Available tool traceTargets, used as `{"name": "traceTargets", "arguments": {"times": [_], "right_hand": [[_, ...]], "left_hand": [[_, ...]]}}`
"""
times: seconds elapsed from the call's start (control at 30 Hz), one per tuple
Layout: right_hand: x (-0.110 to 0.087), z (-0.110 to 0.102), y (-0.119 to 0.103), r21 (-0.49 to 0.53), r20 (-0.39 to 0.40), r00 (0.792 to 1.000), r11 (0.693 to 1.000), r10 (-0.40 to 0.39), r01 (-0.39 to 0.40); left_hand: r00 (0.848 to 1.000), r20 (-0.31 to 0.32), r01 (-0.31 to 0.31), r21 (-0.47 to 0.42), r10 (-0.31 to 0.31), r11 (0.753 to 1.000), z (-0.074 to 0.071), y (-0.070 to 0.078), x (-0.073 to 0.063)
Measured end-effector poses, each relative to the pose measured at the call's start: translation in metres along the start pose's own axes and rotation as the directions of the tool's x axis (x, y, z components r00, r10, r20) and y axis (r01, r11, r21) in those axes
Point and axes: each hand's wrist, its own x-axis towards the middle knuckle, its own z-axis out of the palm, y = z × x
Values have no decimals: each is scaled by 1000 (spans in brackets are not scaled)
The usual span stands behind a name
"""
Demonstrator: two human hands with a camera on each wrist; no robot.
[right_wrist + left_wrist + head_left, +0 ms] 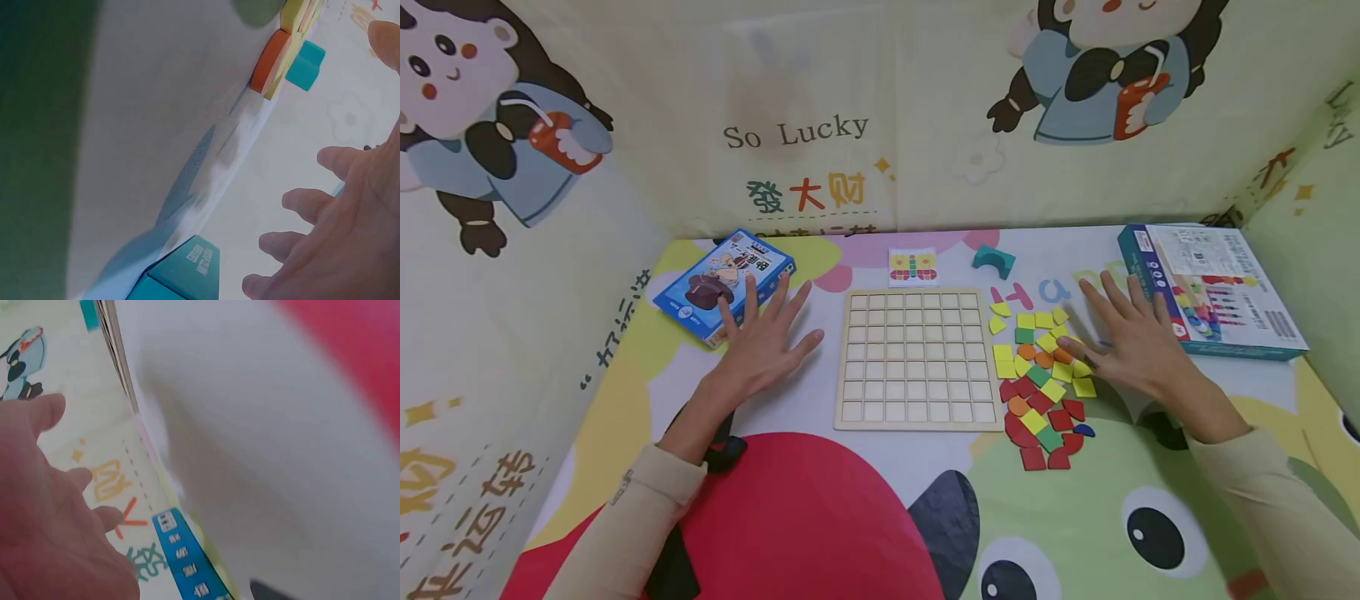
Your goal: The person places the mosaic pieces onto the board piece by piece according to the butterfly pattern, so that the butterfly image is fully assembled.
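Note:
My left hand (767,337) is spread with straight fingers, holding nothing, between a blue card box (741,271) and a wooden grid board (919,350) with bare square cells. In the left wrist view, its fingers (109,517) are apart beside the box's blue side (194,562). Spread likewise, my right hand (1131,342) holds nothing. Its thumb overlaps the edge of a loose spread of coloured flat pieces (1053,389) in yellow, red, orange and green. The right wrist view has an orange piece (270,62) beyond the parted right fingers (306,203).
Behind the board lies a small butterfly picture card (913,267), with a teal arch-shaped block (994,261) to its right. A large teal-edged box (1232,292) lies at the back right. Printed cloth walls (925,183) rise behind and beside the table.

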Motion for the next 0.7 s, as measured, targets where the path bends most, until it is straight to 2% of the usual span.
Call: {"name": "traceTargets", "arguments": {"times": [0.2, 0.37, 0.53, 0.7], "right_hand": [[2, 0, -3, 9, 13, 1000, 1000, -11, 11], [6, 0, -7, 22, 21, 1000, 1000, -11, 11], [13, -1, -14, 48, 28, 999, 998, -28, 27], [20, -2, -24, 101, 74, 997, 994, -35, 28]], "left_hand": [[1000, 22, -6, -40, 7, 999, 0, 9, 3], [999, 30, -20, -122, 24, 992, 0, 16, 5], [998, 32, -53, -223, 62, 973, 3, 20, 8], [995, 64, -49, -318, 73, 947, 10, 23, 9]]}}
